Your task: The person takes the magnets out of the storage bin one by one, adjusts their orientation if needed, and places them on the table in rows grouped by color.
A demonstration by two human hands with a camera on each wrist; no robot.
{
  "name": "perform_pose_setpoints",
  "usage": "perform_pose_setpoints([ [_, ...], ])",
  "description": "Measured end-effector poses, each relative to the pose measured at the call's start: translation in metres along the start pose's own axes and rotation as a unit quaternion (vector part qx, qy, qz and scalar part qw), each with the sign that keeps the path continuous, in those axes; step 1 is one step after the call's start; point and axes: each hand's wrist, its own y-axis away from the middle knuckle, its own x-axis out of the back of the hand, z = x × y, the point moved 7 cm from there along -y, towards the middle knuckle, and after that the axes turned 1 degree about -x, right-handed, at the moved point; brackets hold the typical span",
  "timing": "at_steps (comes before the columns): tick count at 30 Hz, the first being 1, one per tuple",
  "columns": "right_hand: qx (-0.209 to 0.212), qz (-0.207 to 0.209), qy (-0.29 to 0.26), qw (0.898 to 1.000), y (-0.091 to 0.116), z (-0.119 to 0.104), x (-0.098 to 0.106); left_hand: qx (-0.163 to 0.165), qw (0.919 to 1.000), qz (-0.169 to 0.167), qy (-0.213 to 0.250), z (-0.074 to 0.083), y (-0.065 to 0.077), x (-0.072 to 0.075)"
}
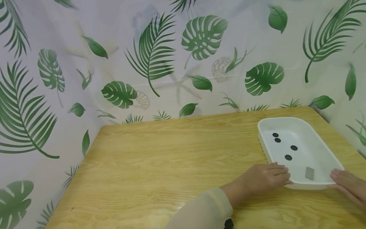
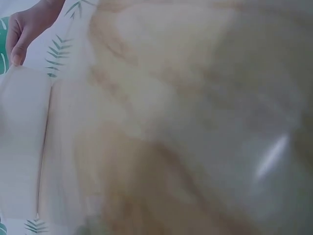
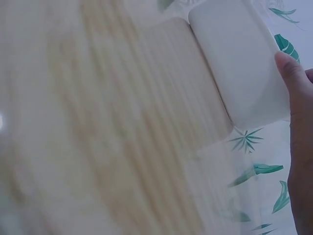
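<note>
A white rectangular tray (image 1: 323, 152) with rounded corners lies on the wooden table at the right. My left hand (image 1: 264, 178) holds its near left corner, fingers over the rim. At the near right corner my right hand (image 1: 350, 186) grips the rim, fingertips on top and thumb on the outside. Inside the tray are several small black discs (image 1: 288, 157) and one grey rectangular piece (image 1: 309, 173). The left wrist view has the tray's pale wall (image 2: 24, 142) with a thumb at its corner. In the right wrist view a thumb touches the tray's wall (image 3: 239, 63).
The wood-grain table (image 1: 160, 159) stretches left of the tray. Behind it and along both sides hangs a white cloth (image 1: 114, 63) printed with green leaves. A pale sleeve (image 1: 206, 206) covers the left forearm, with a dark object at the cuff.
</note>
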Motion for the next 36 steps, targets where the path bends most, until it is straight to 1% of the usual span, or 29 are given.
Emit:
perform_pose_setpoints([
  [2,0.009,0.006,-0.012,1.000,-0.002,-0.002,-0.001,0.001,1.0000,0.007,-0.002,-0.001,0.002,0.002],
  [6,0.002,0.001,0.002,1.000,-0.006,-0.004,-0.001,-0.003,0.9997,0.022,-0.015,-0.003,0.006,0.008],
  [8,-0.008,-0.006,0.015,1.000,-0.007,-0.005,-0.002,-0.003,0.9995,0.027,-0.016,-0.003,0.007,0.011],
  [11,-0.007,-0.021,0.029,0.999,-0.009,-0.008,-0.004,-0.004,0.9995,0.029,-0.015,-0.005,0.009,0.014],
  [14,0.009,-0.018,0.023,1.000,-0.011,-0.011,-0.005,-0.007,0.9992,0.034,-0.018,-0.006,0.012,0.017],
  [15,0.025,-0.023,0.021,0.999,-0.011,-0.013,-0.006,-0.006,0.9992,0.037,-0.017,-0.006,0.013,0.017],
  [16,0.033,-0.022,0.015,0.999,-0.012,-0.014,-0.007,-0.008,0.9990,0.040,-0.016,-0.006,0.015,0.017],
  [18,0.049,-0.032,0.011,0.998,-0.014,-0.017,-0.009,-0.008,0.9988,0.046,-0.015,-0.007,0.018,0.019],
  [21,0.062,-0.059,0.030,0.996,-0.017,-0.021,-0.012,-0.003,0.9983,0.057,-0.009,-0.009,0.023,0.021],
  [24,0.062,-0.069,0.045,0.995,-0.021,-0.025,-0.013,0.002,0.9974,0.071,-0.011,-0.010,0.026,0.025],
  [26,0.069,-0.088,0.069,0.991,-0.023,-0.029,-0.013,0.003,0.9967,0.080,-0.013,-0.011,0.029,0.027],
  [28,0.083,-0.124,0.102,0.984,-0.023,-0.033,-0.015,0.005,0.9963,0.085,-0.011,-0.012,0.031,0.029],
  [31,0.109,-0.143,0.129,0.975,-0.024,-0.040,-0.016,0.006,0.9965,0.082,-0.009,-0.013,0.034,0.029],
  [33,0.120,-0.109,0.118,0.980,-0.028,-0.044,-0.016,0.006,0.9969,0.078,-0.007,-0.014,0.036,0.029],
  [35,0.120,-0.044,0.083,0.988,-0.032,-0.048,-0.014,0.005,0.9971,0.076,-0.009,-0.015,0.039,0.030],
  [36,0.116,-0.021,0.071,0.991,-0.033,-0.048,-0.014,0.004,0.9971,0.076,-0.009,-0.015,0.040,0.031],
])
